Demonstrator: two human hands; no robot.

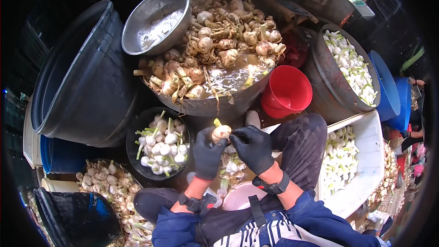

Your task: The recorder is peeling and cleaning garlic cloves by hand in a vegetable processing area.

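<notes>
A garlic bulb point(221, 132) with a short green-yellow stem is held up in front of me, its skin brownish pink. My left hand point(207, 156), in a black glove, grips it from the left and below. Gloved in black too, my right hand point(253, 150) has its fingertips pinched at the bulb's right side. Just beyond both hands stands a big tub point(206, 106) heaped with unpeeled garlic point(226, 41) over some water. A black basin of white, peeled garlic point(167, 148) is beside my left hand. Peelings and bulbs lie below, between my legs.
A steel bowl point(157, 20) rests on the big tub's left rim. A red bucket point(287, 91) stands right of it. Farther right are a drum point(320, 82) and a white crate point(376, 155) of peeled garlic. Large dark tubs point(87, 82) and loose garlic point(107, 178) flank my left.
</notes>
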